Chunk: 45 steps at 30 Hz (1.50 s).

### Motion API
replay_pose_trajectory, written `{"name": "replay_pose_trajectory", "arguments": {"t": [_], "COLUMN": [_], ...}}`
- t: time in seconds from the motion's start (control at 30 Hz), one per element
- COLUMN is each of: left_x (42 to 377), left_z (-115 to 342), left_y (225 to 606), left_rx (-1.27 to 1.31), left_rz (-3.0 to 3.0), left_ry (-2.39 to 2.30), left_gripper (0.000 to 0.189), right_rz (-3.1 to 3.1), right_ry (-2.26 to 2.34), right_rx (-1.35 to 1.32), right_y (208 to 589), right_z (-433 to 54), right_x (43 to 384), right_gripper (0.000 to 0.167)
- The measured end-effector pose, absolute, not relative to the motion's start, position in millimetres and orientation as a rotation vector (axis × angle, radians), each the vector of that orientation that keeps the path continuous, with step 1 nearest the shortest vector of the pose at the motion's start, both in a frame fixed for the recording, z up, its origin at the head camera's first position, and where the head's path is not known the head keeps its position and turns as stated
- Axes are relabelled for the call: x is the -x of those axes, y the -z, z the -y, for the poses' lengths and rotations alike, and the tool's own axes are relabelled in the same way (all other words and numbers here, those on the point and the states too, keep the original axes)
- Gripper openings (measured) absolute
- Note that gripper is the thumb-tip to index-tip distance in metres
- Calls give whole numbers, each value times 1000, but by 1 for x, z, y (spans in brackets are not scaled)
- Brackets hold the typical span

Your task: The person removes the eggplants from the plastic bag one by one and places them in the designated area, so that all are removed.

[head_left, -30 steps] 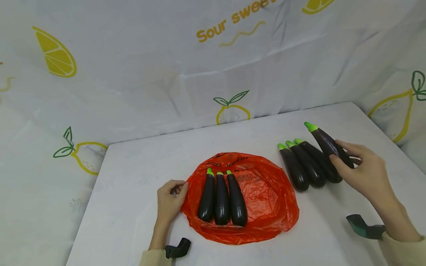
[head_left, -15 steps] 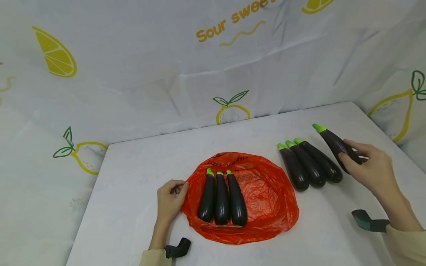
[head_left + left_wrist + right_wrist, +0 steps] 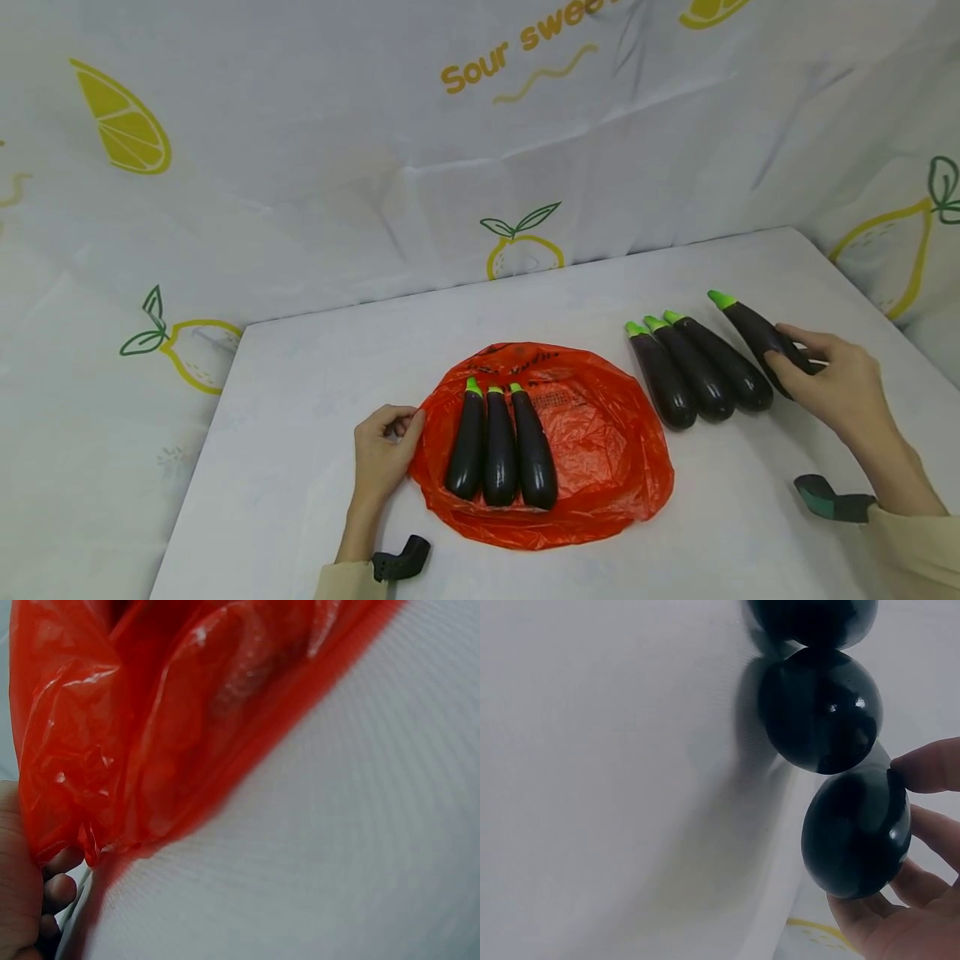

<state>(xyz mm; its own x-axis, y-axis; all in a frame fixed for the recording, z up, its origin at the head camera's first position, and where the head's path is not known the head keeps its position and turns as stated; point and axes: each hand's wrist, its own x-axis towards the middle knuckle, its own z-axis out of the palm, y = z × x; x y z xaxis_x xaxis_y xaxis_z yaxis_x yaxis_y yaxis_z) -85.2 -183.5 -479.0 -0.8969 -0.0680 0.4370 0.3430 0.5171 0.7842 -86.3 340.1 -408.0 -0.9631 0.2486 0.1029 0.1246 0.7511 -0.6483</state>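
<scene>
My right hand (image 3: 840, 379) grips a dark eggplant (image 3: 753, 329) with a bright green stem end, at the right of a row of three more eggplants (image 3: 701, 371). In the right wrist view the held eggplant's rounded end (image 3: 855, 832) shows between thumb and fingers, close beside its neighbour (image 3: 821, 712). Whether it touches the table I cannot tell. At the left, my left hand (image 3: 384, 450) pinches the edge of a red plastic bag (image 3: 600, 450); the left wrist view shows the bunched film (image 3: 82, 750) at its fingers. Three eggplants (image 3: 501, 446) lie side by side on the bag.
The white table (image 3: 300, 400) meets a white cloth backdrop (image 3: 337, 167) printed with lemons along its far edge. A black wrist mount (image 3: 402, 558) sits on the left wrist, and a similar dark one (image 3: 832, 500) on the right.
My right hand has moved the held eggplant right, away from over the row, then slightly down beside it. The left hand, the bag and the other eggplants have stayed put.
</scene>
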Motion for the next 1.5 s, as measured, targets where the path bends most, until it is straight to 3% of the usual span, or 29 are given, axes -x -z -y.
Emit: {"name": "replay_pose_trajectory", "arguments": {"t": [1.5], "left_x": [87], "left_z": [185], "left_y": [481], "left_rx": [221], "left_rz": [2371], "left_ry": [1342], "left_gripper": [4], "right_rz": [2904], "right_ry": [-979], "right_rx": [260], "right_y": [424], "right_z": [-348], "right_x": [93], "right_gripper": [54]}}
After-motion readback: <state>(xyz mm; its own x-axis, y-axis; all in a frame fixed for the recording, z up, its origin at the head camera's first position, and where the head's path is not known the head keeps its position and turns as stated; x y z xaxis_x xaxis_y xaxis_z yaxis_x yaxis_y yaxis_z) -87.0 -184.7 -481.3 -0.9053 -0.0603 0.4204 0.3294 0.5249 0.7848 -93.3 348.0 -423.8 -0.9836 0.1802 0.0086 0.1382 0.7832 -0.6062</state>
